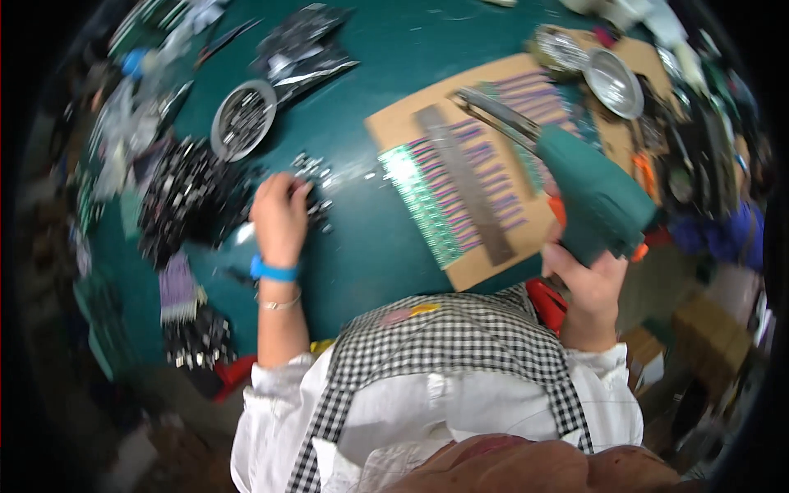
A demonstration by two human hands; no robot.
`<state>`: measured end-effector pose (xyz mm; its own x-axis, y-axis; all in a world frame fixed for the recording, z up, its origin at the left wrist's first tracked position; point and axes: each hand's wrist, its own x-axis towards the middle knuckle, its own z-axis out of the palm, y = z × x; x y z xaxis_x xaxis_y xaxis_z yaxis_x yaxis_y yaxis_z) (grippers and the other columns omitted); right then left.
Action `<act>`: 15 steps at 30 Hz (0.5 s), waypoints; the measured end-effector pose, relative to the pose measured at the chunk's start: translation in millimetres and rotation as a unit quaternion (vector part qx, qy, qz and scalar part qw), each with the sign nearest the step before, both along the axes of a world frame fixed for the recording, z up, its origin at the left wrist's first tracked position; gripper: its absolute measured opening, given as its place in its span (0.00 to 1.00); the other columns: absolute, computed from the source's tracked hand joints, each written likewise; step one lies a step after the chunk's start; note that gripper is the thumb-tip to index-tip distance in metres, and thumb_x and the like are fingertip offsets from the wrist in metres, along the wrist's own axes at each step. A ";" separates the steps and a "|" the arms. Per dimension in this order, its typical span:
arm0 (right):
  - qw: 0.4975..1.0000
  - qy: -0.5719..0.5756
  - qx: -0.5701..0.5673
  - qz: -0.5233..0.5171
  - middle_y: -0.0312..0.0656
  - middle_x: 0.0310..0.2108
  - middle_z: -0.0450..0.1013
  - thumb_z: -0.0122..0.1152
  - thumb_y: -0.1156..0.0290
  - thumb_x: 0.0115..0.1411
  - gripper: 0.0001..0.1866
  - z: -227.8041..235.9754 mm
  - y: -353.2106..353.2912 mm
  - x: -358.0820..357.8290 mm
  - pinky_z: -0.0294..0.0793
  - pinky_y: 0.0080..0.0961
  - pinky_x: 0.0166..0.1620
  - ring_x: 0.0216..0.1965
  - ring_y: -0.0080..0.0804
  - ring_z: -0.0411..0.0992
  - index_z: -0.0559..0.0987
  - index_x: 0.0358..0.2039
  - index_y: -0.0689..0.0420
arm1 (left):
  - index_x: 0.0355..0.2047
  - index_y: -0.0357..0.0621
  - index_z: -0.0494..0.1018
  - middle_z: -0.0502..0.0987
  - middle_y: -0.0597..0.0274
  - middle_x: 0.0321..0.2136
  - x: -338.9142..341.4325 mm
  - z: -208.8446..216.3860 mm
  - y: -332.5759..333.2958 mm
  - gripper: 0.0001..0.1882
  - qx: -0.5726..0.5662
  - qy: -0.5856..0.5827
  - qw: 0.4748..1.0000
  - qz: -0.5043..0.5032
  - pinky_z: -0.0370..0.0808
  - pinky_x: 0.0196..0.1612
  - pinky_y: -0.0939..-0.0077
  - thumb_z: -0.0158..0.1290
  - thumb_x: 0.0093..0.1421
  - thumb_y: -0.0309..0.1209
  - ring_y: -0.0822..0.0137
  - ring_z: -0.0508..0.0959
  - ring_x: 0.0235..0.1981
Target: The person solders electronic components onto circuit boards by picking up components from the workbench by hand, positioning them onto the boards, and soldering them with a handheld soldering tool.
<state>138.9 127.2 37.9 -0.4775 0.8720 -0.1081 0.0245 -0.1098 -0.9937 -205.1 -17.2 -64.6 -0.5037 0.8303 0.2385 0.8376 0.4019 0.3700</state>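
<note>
My right hand grips a green cordless power tool with orange parts. Its narrow metal nose reaches up and left over a brown cardboard sheet. On the cardboard lies a green circuit-board strip, with rows of coloured wires coming off it. A flat grey bar presses across the wires. My left hand, with a blue band at the wrist, is closed, fingers bent down beside scattered small shiny parts. Whatever its fingertips hold is hidden.
A metal bowl of small dark parts stands at the left, near a heap of black and silver pieces. Black plastic bags lie at the back. Another metal bowl sits back right, beside an orange-handled tool.
</note>
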 end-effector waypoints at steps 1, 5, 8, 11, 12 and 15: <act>1.000 -0.001 -0.019 0.019 0.56 0.51 0.68 0.63 0.81 0.47 0.34 -6.3 -2.9 -3.8 0.72 0.19 0.22 0.24 0.25 0.70 0.64 0.56 0.70 | 0.29 0.38 0.74 0.77 0.55 0.26 0.0 1.8 0.2 0.06 0.018 0.008 1.000 0.005 0.71 0.31 0.68 0.59 0.53 0.24 0.55 0.76 0.28; 0.995 0.058 -0.047 0.062 0.56 0.53 0.66 0.62 0.81 0.47 0.34 -28.6 -6.3 -13.8 0.71 0.18 0.20 0.22 0.25 0.69 0.63 0.56 0.71 | 0.32 0.38 0.74 0.78 0.59 0.28 5.7 11.7 3.0 0.04 0.090 -0.050 0.994 0.022 0.70 0.30 0.75 0.57 0.55 0.21 0.65 0.75 0.28; 0.993 0.055 -0.074 0.076 0.56 0.53 0.66 0.61 0.81 0.48 0.33 -33.7 -9.0 -16.1 0.70 0.18 0.20 0.21 0.24 0.68 0.63 0.55 0.72 | 0.34 0.36 0.76 0.78 0.63 0.31 17.0 22.2 4.7 0.03 0.053 -0.221 0.971 0.077 0.71 0.32 0.80 0.55 0.59 0.22 0.75 0.74 0.29; 0.984 0.109 -0.093 0.105 0.57 0.54 0.66 0.62 0.84 0.51 0.32 -33.0 -8.4 -20.4 0.73 0.18 0.22 0.25 0.25 0.70 0.63 0.57 0.70 | 0.36 0.37 0.77 0.78 0.62 0.29 36.5 30.3 11.0 0.06 0.180 -0.460 0.869 0.046 0.71 0.34 0.80 0.55 0.59 0.21 0.74 0.74 0.28; 0.984 0.105 -0.103 0.104 0.56 0.54 0.66 0.62 0.84 0.51 0.32 -32.0 -9.2 -22.4 0.73 0.19 0.22 0.25 0.25 0.70 0.62 0.57 0.70 | 0.37 0.36 0.78 0.78 0.62 0.30 43.4 34.8 11.8 0.06 0.162 -0.452 0.877 0.008 0.72 0.34 0.80 0.55 0.59 0.21 0.74 0.75 0.29; 0.982 0.103 -0.134 0.084 0.55 0.52 0.66 0.61 0.83 0.51 0.32 -31.2 -16.6 -31.9 0.72 0.18 0.22 0.25 0.25 0.70 0.63 0.57 0.70 | 0.34 0.36 0.79 0.79 0.61 0.31 68.6 49.0 13.2 0.04 0.140 -0.461 0.873 -0.077 0.74 0.36 0.81 0.55 0.58 0.20 0.73 0.77 0.32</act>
<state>107.0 110.5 6.7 -0.6473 0.7327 -0.2099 -0.1332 -0.3799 -0.9154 -136.5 -4.0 -15.6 -0.4768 0.8790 -0.0055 0.1678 0.0971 0.9810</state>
